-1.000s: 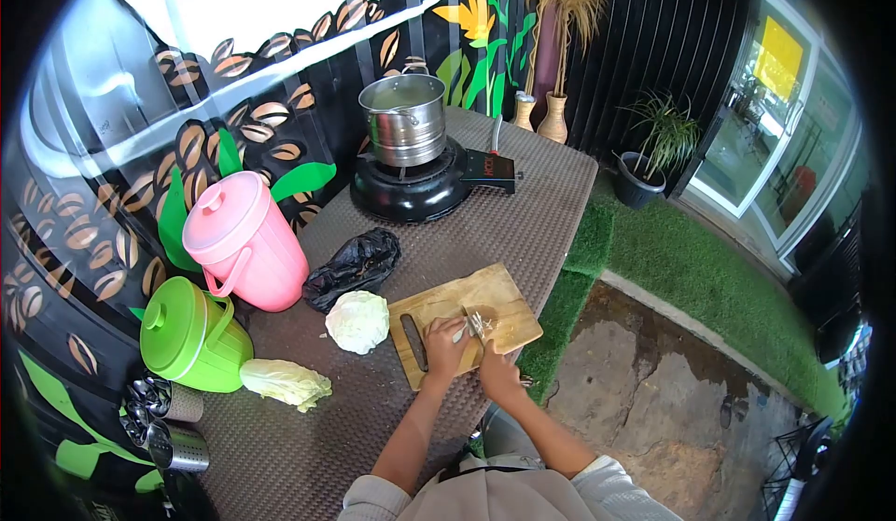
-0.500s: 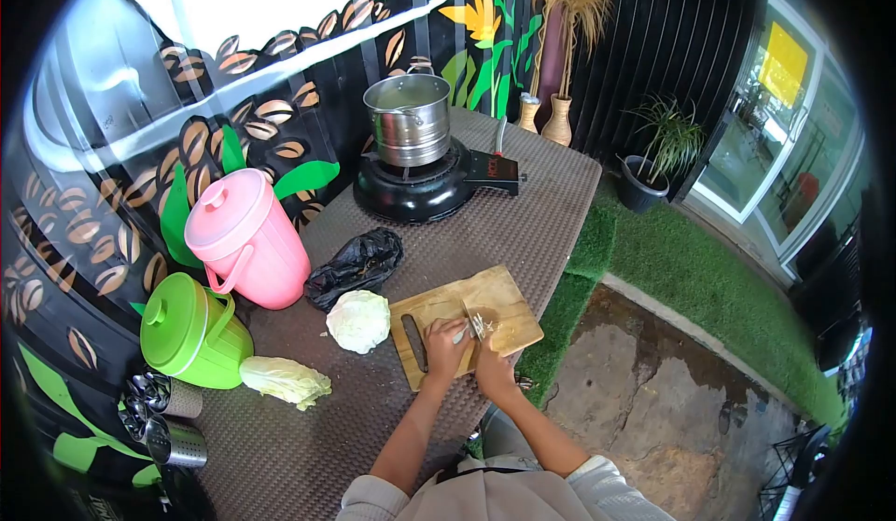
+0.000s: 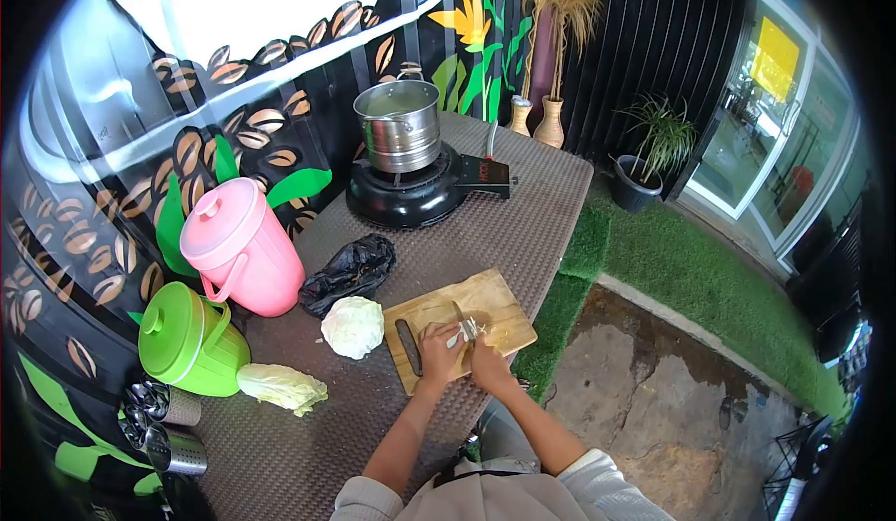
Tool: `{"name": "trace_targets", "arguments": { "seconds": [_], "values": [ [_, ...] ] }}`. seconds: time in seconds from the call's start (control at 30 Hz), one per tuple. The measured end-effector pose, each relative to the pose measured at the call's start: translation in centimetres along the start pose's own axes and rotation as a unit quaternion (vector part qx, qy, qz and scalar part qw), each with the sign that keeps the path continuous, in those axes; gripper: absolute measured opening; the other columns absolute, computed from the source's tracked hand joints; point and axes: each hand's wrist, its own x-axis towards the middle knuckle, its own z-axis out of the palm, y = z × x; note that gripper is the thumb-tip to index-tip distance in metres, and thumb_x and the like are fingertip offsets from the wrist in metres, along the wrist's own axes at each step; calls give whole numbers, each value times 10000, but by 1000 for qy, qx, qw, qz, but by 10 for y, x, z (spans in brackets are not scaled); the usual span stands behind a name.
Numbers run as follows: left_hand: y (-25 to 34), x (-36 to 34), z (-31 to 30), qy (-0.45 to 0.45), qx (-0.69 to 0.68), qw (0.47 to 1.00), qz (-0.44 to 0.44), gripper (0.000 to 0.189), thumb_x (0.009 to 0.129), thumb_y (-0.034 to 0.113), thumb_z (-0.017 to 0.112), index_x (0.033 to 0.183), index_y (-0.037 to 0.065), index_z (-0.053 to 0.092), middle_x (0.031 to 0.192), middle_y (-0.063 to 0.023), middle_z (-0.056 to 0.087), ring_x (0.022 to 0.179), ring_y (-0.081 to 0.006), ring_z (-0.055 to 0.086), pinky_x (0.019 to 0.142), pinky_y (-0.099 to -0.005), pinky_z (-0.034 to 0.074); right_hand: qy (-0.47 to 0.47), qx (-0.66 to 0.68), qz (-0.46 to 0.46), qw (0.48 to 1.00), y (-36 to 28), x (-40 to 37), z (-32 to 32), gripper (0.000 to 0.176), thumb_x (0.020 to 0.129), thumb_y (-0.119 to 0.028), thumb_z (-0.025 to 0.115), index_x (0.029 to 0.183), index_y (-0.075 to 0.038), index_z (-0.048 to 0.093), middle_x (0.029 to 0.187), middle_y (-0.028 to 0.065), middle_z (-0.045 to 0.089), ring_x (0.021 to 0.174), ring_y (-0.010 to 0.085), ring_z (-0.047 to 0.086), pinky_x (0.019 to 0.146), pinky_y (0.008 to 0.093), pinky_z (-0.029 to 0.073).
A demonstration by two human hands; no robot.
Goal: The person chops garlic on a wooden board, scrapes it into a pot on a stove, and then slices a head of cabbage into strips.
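Observation:
A wooden cutting board [image 3: 496, 299] lies on the brown woven-look table. On it, my left hand [image 3: 438, 353] presses a pale piece of vegetable [image 3: 455, 340] with its fingers curled. My right hand [image 3: 489, 368], just beside it, is closed round the handle of a knife [image 3: 461, 317] whose blade points away from me. Thin pale shreds [image 3: 475, 327] lie by the blade. Left of the board sit a round cabbage [image 3: 353, 327] and, nearer to me, a long napa cabbage [image 3: 283, 387].
A steel pot [image 3: 399, 129] stands on a black portable stove [image 3: 407, 193] at the back. A black plastic bag [image 3: 350, 272], a pink jug [image 3: 245, 250], a green jug [image 3: 193, 339] and metal utensil holders [image 3: 175, 449] are on the left. Grass borders the table's right side.
The view has shifted slightly. The knife blade shows more clearly beside my left fingers, and my right hand is still closed on its handle.

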Motion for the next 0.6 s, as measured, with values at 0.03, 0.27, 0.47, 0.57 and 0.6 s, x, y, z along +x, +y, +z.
{"name": "trace_targets", "arguments": {
  "seconds": [0.03,0.27,0.47,0.57,0.6],
  "values": [
    [2,1,-1,0,1,1000,1,178,752,91,724,911,12,732,975,-103,709,933,-257,607,883,-364,435,-21,-2,-8,1000,0,1,-6,321,898,-133,456,1146,57,381,967,351,604,915,496,614,768,557,499],
    [-6,0,4,5,-27,1000,-9,185,767,138,704,908,22,734,980,-92,707,943,-256,598,881,-376,429,38,-39,39,998,-9,-12,20,353,871,-103,490,1153,74,372,883,327,630,833,478,638,740,524,519],
    [2,0,-2,2,-6,1000,-14,196,741,100,730,911,3,731,966,-107,709,931,-257,606,880,-365,443,-45,-43,-37,997,2,5,-9,359,843,-59,514,1140,83,371,881,315,638,833,472,640,729,535,515],
    [2,2,-3,6,-5,1000,-11,192,742,99,728,907,2,731,965,-106,710,926,-254,609,869,-366,451,-27,-30,-7,999,0,-9,-3,362,848,-71,512,1140,86,367,896,326,632,840,486,635,734,544,510],
    [0,1,-2,8,-9,1000,-8,189,745,101,725,906,2,732,965,-105,711,926,-252,609,865,-366,453,-4,-35,11,999,-3,-13,1,361,851,-75,508,1141,87,366,902,329,631,840,493,633,737,545,510]
  ]
}}
